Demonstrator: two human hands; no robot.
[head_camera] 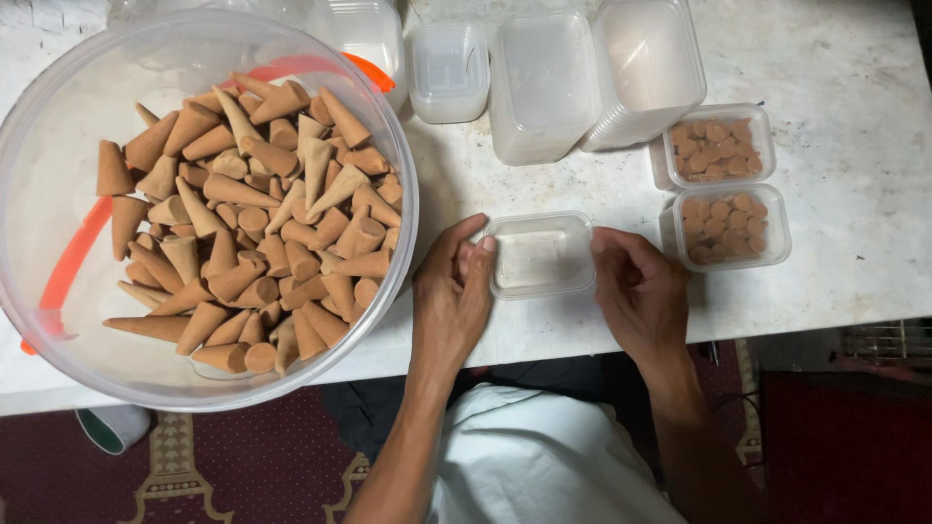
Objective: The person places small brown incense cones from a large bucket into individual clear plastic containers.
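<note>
A small empty clear plastic box (540,254) lies on the white table (854,116) in front of me. My left hand (451,296) grips its left edge with thumb and fingers. My right hand (638,291) touches its right edge. To the left stands a big clear tub (58,126) with an orange handle, holding several brown cones (257,228). At the right sit two small clear boxes (718,146) (730,226) packed with brown cones standing upright.
Stacks of empty clear boxes (646,68) (542,85) (448,70) stand at the back of the table. The table's front edge runs just below my hands. A patterned dark red rug (243,466) and a small cup (114,427) lie on the floor.
</note>
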